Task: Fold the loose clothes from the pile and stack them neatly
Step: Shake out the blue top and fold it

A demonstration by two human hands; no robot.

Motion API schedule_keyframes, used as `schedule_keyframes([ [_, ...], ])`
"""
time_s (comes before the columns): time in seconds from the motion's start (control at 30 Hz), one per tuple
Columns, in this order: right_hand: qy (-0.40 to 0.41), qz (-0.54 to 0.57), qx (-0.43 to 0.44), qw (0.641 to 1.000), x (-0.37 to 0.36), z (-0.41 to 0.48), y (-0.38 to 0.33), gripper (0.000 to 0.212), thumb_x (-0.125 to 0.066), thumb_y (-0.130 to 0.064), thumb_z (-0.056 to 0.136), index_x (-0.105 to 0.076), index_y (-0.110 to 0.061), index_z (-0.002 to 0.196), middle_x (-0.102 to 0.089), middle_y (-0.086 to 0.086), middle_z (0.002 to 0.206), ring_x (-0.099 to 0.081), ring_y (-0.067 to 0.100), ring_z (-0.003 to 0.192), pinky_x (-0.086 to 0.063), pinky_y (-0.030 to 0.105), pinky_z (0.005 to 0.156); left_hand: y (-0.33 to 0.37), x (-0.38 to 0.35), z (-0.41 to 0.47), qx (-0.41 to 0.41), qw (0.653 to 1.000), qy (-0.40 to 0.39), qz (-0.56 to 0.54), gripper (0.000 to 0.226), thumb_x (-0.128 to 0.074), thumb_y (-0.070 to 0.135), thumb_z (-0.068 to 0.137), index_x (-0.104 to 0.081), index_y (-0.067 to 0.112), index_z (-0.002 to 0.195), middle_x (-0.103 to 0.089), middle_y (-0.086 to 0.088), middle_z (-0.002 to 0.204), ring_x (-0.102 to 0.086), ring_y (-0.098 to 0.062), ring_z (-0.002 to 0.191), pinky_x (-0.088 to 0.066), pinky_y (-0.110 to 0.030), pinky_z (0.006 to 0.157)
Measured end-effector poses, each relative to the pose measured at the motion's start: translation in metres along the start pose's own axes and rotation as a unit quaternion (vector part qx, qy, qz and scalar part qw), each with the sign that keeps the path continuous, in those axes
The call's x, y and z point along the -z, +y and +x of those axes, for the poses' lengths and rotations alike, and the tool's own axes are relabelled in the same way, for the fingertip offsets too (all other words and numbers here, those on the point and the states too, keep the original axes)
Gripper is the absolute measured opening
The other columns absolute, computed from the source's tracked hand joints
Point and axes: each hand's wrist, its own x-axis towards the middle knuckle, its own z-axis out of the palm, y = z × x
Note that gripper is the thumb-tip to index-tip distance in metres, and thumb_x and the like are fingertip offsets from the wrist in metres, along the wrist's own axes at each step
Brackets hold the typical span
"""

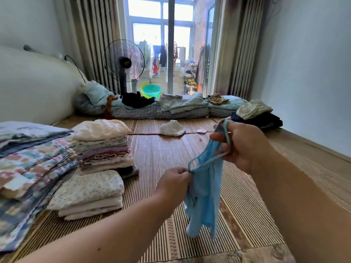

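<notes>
Above the mat (152, 154), left hand (175, 184) and right hand (245, 147) pinch the blue strappy top (205, 192); untangle straps first, stacks (102, 149) waiting at nine o'clock.

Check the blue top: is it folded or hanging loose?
Unfolded. The blue top hangs loose and crumpled, its straps pinched by the left hand and looped over fingers of the right hand.

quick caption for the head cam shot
Left hand and right hand hold a light blue strappy garment by its straps over the woven mat, folded stacks at left.
</notes>
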Motion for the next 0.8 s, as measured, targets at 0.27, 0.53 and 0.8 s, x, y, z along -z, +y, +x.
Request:
schedule_keyframes([
  [0.27, -0.013, 0.022, -0.020, 0.999, 0.011, -0.001, -0.025, 0.025, -0.045, -0.017, 0.092, -0.061, -0.015, 0.072, -0.057, -0.004, 0.046, -0.025, 0.004, 0.028, -0.033, 0.015, 0.035, 0.036, 0.055, 0.007, 0.085, 0.982, -0.074, -0.151, 0.020, -0.046, 0.021, 0.093, -0.056, 0.017, 0.076, -0.073, -0.003, 0.078, -0.059, -0.012, 0.061, -0.039, -0.026, 0.058],
  [0.53, -0.030, 0.013, -0.010, 0.999, -0.011, -0.008, -0.040, 0.022, -0.041, -0.013, 0.093, -0.058, -0.014, 0.080, -0.068, 0.002, 0.057, -0.030, 0.003, 0.025, -0.032, 0.012, 0.033, 0.056, -0.010, -0.021, 0.129, 0.962, -0.237, -0.041, 0.063, -0.060, 0.073, 0.069, -0.069, 0.018, 0.099, -0.069, 0.005, 0.089, -0.063, -0.012, 0.078, -0.041, -0.025, 0.065],
  [0.8, -0.009, -0.017, -0.015, 1.000, -0.001, -0.017, -0.037, 0.021, -0.046, -0.014, 0.092, -0.059, -0.014, 0.075, -0.069, 0.002, 0.059, -0.032, 0.004, 0.026, -0.034, 0.013, 0.033, 0.070, -0.036, -0.018, 0.164, 0.954, -0.122, -0.220, 0.015, -0.059, 0.031, 0.088, -0.064, 0.020, 0.079, -0.067, 0.003, 0.085, -0.053, -0.013, 0.073, -0.032, -0.025, 0.060],
])
